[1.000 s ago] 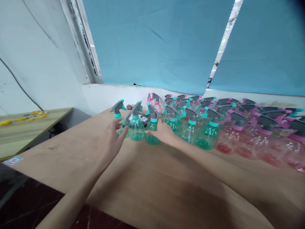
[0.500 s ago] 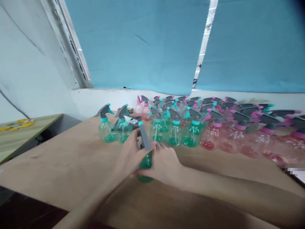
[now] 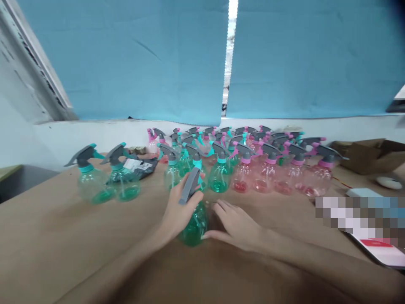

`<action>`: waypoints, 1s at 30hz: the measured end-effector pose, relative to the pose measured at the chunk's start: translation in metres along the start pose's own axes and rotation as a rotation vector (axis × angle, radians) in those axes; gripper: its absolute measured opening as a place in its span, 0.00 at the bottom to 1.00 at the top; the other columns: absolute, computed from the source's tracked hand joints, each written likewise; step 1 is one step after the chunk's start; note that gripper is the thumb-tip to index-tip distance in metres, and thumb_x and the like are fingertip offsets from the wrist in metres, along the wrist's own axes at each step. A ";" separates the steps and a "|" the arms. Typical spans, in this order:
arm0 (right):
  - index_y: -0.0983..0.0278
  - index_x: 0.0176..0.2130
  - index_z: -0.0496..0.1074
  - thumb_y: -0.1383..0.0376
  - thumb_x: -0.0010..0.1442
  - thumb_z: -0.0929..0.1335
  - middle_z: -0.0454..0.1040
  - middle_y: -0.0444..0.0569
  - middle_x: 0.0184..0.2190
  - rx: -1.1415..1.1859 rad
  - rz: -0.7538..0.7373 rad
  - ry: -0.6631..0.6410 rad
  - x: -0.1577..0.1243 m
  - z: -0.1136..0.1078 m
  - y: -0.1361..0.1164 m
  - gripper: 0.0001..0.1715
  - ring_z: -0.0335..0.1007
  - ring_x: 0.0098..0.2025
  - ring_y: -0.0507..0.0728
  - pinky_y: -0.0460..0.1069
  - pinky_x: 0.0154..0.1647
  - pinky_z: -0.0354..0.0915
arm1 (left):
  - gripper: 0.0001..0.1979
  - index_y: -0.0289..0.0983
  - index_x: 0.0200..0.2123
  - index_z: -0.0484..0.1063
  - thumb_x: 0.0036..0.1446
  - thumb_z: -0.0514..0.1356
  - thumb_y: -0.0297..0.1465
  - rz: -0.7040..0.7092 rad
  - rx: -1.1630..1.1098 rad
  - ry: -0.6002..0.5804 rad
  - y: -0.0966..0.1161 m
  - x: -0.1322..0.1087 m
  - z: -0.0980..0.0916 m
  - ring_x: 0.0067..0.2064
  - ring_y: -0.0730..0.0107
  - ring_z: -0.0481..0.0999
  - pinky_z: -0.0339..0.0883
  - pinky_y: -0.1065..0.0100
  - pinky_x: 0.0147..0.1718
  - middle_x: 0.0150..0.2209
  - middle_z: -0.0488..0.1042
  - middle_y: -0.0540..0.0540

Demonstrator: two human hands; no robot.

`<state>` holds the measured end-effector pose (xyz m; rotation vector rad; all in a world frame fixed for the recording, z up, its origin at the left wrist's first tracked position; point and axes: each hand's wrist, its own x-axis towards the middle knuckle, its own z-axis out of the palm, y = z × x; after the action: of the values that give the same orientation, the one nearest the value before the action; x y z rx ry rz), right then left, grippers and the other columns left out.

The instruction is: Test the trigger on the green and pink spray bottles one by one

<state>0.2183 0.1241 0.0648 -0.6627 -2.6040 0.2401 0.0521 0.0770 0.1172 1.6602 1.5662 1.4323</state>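
In the head view, your left hand [image 3: 177,213] holds a round spray bottle of clear green plastic [image 3: 191,232], with a grey trigger head [image 3: 190,185] on top and some turquoise showing beside it. The bottle's lower body looks darker green, and shiny spots lie on its wall. It is in front of you near the middle of the counter [image 3: 47,236], nearer to you than the other bottles; whether its base touches the wood, I cannot tell.

The fingers of your left hand are closed around the upper part of the bottle. Your right hand [image 3: 238,226] is just beside it, with fingers half spread and gripping nothing; the thumb tip is at the lower side of the bottle, but I cannot tell if it touches.

Of the same kind, you have two green spray bottles [image 3: 128,185] on the left, near one dark plastic bag with a white label [image 3: 145,166]. In the front row to the right you have three green ones [image 3: 219,177] and four pink ones [image 3: 242,177]. The bottles behind overlap too much for counting. At right are one phone [image 3: 376,249], one white mouse [image 3: 389,182] and one brown cardboard box [image 3: 370,156].
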 end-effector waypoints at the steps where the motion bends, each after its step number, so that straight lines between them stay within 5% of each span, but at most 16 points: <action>1: 0.67 0.49 0.65 0.43 0.58 0.60 0.70 0.59 0.47 0.037 -0.002 -0.022 -0.005 -0.001 0.011 0.34 0.67 0.50 0.65 0.60 0.47 0.66 | 0.16 0.42 0.46 0.67 0.53 0.54 0.29 0.001 -0.006 -0.004 0.000 0.003 0.004 0.46 0.61 0.74 0.67 0.58 0.47 0.41 0.75 0.47; 6: 0.64 0.57 0.61 0.46 0.58 0.62 0.61 0.56 0.59 0.153 0.004 -0.091 -0.019 0.000 0.059 0.35 0.55 0.61 0.62 0.60 0.59 0.55 | 0.19 0.43 0.47 0.67 0.51 0.54 0.27 0.014 -0.032 -0.055 0.008 0.014 0.020 0.43 0.62 0.76 0.68 0.59 0.46 0.45 0.74 0.47; 10: 0.64 0.58 0.60 0.46 0.60 0.60 0.58 0.55 0.60 0.187 0.067 -0.096 -0.018 0.003 0.079 0.35 0.52 0.62 0.62 0.60 0.60 0.53 | 0.19 0.42 0.47 0.68 0.50 0.54 0.26 -0.006 0.050 -0.085 0.010 0.023 0.028 0.37 0.64 0.76 0.69 0.62 0.40 0.35 0.75 0.50; 13: 0.64 0.59 0.60 0.44 0.56 0.62 0.58 0.55 0.60 0.192 0.055 -0.110 -0.017 0.004 0.084 0.40 0.52 0.62 0.63 0.60 0.61 0.52 | 0.16 0.41 0.45 0.69 0.51 0.55 0.27 -0.014 0.073 -0.086 0.008 0.028 0.033 0.33 0.66 0.75 0.68 0.64 0.38 0.28 0.73 0.52; 18: 0.63 0.60 0.59 0.39 0.47 0.66 0.56 0.56 0.61 0.185 0.046 -0.127 -0.017 0.003 0.084 0.50 0.50 0.63 0.65 0.61 0.62 0.50 | 0.13 0.43 0.40 0.69 0.50 0.54 0.25 0.013 0.064 -0.089 0.011 0.030 0.038 0.32 0.67 0.74 0.67 0.65 0.37 0.29 0.71 0.52; 30: 0.64 0.60 0.58 0.39 0.49 0.64 0.56 0.55 0.61 0.168 0.038 -0.135 -0.019 0.005 0.086 0.49 0.48 0.63 0.64 0.60 0.62 0.49 | 0.15 0.43 0.41 0.68 0.50 0.54 0.24 0.045 0.126 -0.114 0.013 0.030 0.036 0.30 0.70 0.72 0.67 0.66 0.35 0.32 0.72 0.51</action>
<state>0.2663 0.1893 0.0301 -0.6574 -2.6624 0.5269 0.0845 0.1124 0.1264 1.8270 1.5931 1.2591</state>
